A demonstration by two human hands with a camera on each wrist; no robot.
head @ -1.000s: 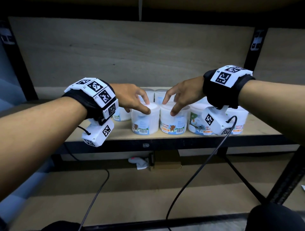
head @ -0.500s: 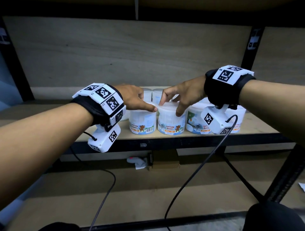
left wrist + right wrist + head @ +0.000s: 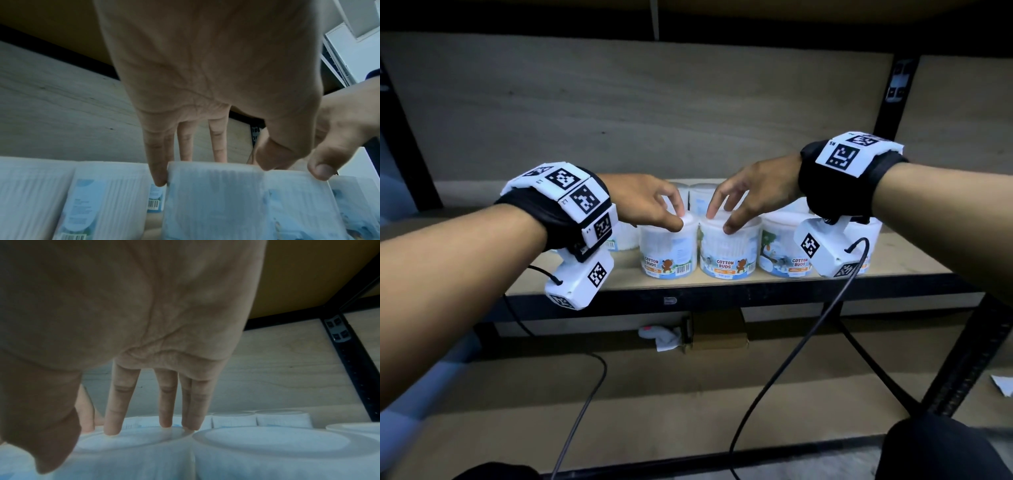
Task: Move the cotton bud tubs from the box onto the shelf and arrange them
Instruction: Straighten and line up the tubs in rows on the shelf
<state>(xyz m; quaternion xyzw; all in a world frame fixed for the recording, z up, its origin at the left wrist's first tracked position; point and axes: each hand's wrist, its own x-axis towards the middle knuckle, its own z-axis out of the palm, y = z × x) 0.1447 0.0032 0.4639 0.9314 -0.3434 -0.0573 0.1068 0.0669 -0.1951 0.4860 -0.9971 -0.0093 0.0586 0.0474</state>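
Observation:
Several white cotton bud tubs with bear labels stand on the wooden shelf (image 3: 914, 260). My left hand (image 3: 676, 219) grips the lid of the front tub left of centre (image 3: 667, 253) from above. In the left wrist view this hand (image 3: 211, 165) has its little finger down the side of that tub (image 3: 213, 203) and its thumb at the other edge. My right hand (image 3: 719, 222) holds the neighbouring tub (image 3: 729, 253) by the lid, thumb on the front rim. In the right wrist view the right hand (image 3: 107, 443) spans the lid of its tub (image 3: 127, 456). Both tubs stand upright, side by side.
More tubs stand to the right (image 3: 787, 255), in a back row (image 3: 702, 198) and behind my left wrist (image 3: 623, 236). A black upright post (image 3: 890, 113) bounds the bay. Below lie a cardboard box (image 3: 719, 329), a white crumpled item (image 3: 664, 337) and trailing cables (image 3: 774, 387).
Both hands have stayed on the two front lids. The two tubs have turned a little, so their "cotton buds" labels now face more to the front.

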